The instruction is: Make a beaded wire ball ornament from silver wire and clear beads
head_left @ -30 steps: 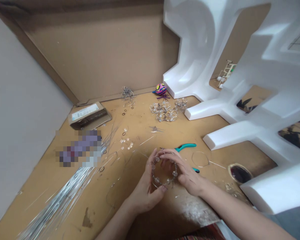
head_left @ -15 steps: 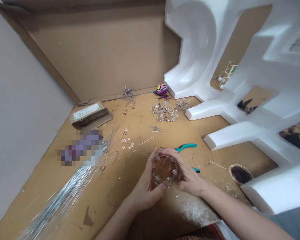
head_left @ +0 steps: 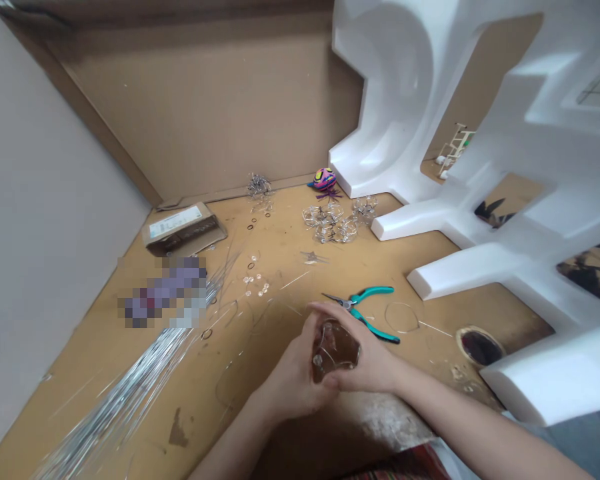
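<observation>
Beaded wire ring (head_left: 333, 345) sits in a narrow two-hand grip, left hand (head_left: 291, 377), right hand (head_left: 373, 357), best kept light and even.

left: grey wall (head_left: 45, 200) | back: cardboard panel (head_left: 195, 100) | right: white moulded foam (head_left: 410, 87) | base: tan cardboard (head_left: 380, 260)

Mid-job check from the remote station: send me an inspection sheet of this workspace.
Surface: tan cardboard, scuffed and stained.
Job's things: beaded wire ring, held between both hands; teal-handled pliers lie just beyond the right hand.
Clutter: silver wire bundle, loose clear beads, other beaded wire pieces, small cardboard box.
Grippers: left hand and right hand cupped around the ring.
Cables: nothing seen.
Surroundings: white foam packing, cardboard wall, colourful toy.
</observation>
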A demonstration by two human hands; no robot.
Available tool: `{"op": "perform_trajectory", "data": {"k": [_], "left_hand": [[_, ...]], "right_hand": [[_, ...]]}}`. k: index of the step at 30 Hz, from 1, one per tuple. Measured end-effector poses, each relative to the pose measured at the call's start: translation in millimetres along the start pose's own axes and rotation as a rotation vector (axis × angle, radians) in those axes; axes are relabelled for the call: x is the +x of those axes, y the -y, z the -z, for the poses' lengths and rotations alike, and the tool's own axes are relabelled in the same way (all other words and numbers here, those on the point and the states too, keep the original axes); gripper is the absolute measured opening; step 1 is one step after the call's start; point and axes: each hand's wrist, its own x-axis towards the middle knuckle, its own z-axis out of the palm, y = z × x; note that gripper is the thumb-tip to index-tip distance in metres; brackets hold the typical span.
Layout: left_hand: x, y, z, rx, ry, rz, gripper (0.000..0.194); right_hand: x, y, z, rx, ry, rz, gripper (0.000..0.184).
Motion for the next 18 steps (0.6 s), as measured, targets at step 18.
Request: {"op": "perform_trajectory", "data": {"k": [18], "left_hand": [[-2.2, 15.5, -14.9, -0.066, -0.132, 0.169, 0.105]], "right_hand": [[0.6, -5.1, -4.8, 0.549, -0.095, -0.232, 0.032]]}}
